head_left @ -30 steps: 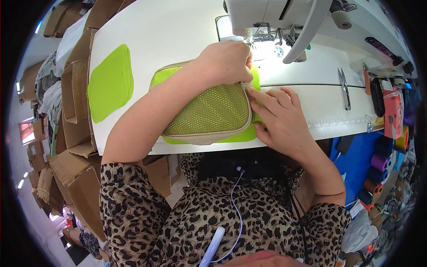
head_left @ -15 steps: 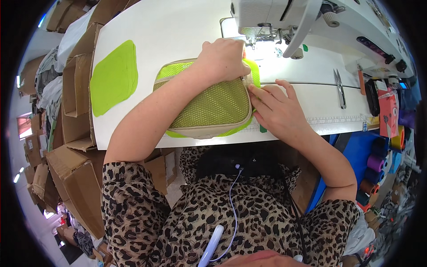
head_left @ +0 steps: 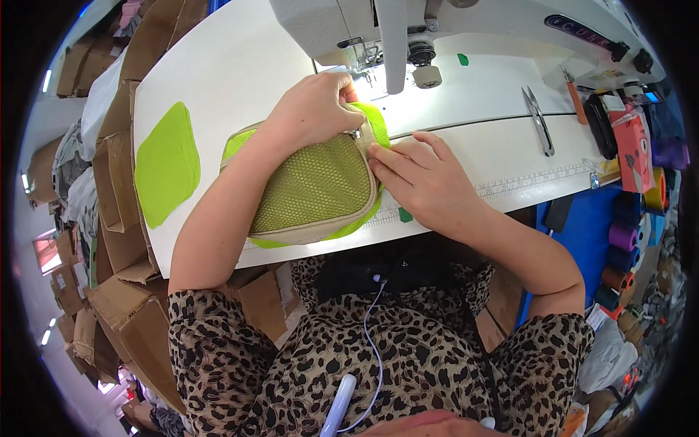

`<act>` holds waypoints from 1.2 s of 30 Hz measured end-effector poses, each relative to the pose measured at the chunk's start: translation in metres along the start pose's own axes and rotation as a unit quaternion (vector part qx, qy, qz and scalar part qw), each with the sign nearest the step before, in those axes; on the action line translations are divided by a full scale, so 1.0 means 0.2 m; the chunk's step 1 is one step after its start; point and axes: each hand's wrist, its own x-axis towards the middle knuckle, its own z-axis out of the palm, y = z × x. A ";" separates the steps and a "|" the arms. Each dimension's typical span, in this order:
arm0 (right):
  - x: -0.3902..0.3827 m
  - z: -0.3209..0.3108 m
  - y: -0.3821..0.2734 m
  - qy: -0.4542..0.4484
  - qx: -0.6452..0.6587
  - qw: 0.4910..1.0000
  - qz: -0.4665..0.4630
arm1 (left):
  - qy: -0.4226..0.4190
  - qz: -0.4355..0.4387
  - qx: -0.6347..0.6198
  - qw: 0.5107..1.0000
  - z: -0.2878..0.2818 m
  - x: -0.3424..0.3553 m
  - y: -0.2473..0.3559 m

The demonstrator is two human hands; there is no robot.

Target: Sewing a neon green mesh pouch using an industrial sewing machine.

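Leopard-print cloth of the person's garment (head_left: 364, 328) fills the side nearer than the mesh pouch (head_left: 313, 189); thin white cord (head_left: 378, 342) hangs down its front. Ruler strip (head_left: 510, 186) runs along the near edge of the white bench (head_left: 218, 69), to the right of the pouch; small dark green patch (head_left: 405, 215) near the pouch's near right side. Pouch: olive mesh panel, beige trim, lying on the bench, bright lime material showing along its right and near edges. Right hand (head_left: 426, 178): at the pouch's right edge, fingers spread, foremost tips touching the trim; thumb hidden, so cannot tell whether it pinches. Left hand (head_left: 313, 109): forearm crosses over the pouch's left part, fingers curled at its far right corner; tips partly hidden, pinch cannot be told. Lime-green sheets (head_left: 169, 164) lie left of the pouch, apart from it. Metal snips (head_left: 539, 124), blades parted, lie well to the right of the pouch, beyond the ruler strip. White sewing machine (head_left: 328, 22) stands beyond the pouch, bright light under its head, just past the left hand.
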 end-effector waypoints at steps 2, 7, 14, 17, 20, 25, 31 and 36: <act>-0.01 0.00 0.00 -0.006 -0.004 1.000 0.007 | -0.008 -0.007 0.014 1.000 -0.01 0.00 0.03; 0.00 -0.02 -0.01 -0.006 -0.015 1.000 -0.004 | 0.006 -0.024 0.035 0.999 -0.02 -0.01 0.05; 0.08 -0.02 0.02 -0.012 -0.052 0.998 -0.012 | -0.007 -0.019 0.030 0.999 -0.06 0.07 -0.04; 0.17 0.03 0.11 -0.013 -0.047 0.998 -0.031 | 0.028 0.003 0.018 0.999 -0.06 0.19 -0.18; 0.20 0.06 0.16 -0.021 -0.038 0.999 -0.024 | 0.061 0.020 0.016 0.998 -0.08 0.25 -0.22; 0.17 0.06 0.17 -0.040 -0.033 0.999 -0.007 | 0.029 0.045 0.007 0.999 -0.09 0.27 -0.17; 0.17 0.04 0.18 -0.033 -0.035 0.999 0.007 | 0.045 0.044 0.119 0.991 -0.16 0.20 0.02; 0.16 0.02 0.18 -0.029 -0.031 0.999 0.015 | 0.047 0.107 0.083 0.990 -0.19 0.17 0.04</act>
